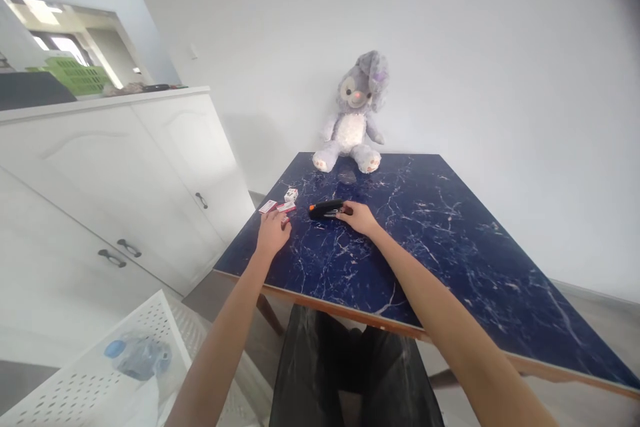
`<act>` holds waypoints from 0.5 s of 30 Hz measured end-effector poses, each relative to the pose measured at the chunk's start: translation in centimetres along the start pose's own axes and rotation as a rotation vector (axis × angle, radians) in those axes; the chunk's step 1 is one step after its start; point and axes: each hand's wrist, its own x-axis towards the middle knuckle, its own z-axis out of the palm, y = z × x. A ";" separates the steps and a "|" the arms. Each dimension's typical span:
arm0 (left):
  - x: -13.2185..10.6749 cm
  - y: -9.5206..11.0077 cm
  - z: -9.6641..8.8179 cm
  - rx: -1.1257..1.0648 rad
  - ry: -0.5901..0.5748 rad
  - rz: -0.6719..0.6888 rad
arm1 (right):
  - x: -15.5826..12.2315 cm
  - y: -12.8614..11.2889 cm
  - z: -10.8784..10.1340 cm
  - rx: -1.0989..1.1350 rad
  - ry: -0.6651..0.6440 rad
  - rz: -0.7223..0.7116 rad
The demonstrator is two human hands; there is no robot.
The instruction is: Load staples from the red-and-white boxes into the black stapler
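My right hand [359, 217] is closed round the near end of a black stapler [326, 209] with an orange tip. The stapler lies along the blue marbled tabletop [420, 227], its orange end pointing left. On the left, my left hand [273, 233] has its fingers bent at a group of small red-and-white boxes. A red edge of one box [285, 221] shows between thumb and forefinger. Two flat boxes, one at the left [268, 206] and another beside it [287, 207], lie just beyond the fingertips. Behind them sits a white box [291, 195] with dark print.
A grey plush rabbit [353, 113] sits at the table's back edge against the wall. White cabinets [150, 167] stand to the left. Below left is a white perforated basket [75, 387] with a plastic bottle [140, 355] in it. My legs are under the table's front edge.
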 end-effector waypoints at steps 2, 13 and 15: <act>0.1 0.1 0.3 -0.002 -0.005 0.002 | 0.2 0.8 0.1 -0.013 0.020 0.002; 1.0 -1.5 0.9 0.015 0.038 -0.221 | 5.7 -3.7 6.1 -0.057 -0.065 -0.135; 0.9 -1.8 0.9 0.009 0.037 -0.247 | 5.1 -3.6 6.0 -0.041 -0.070 -0.156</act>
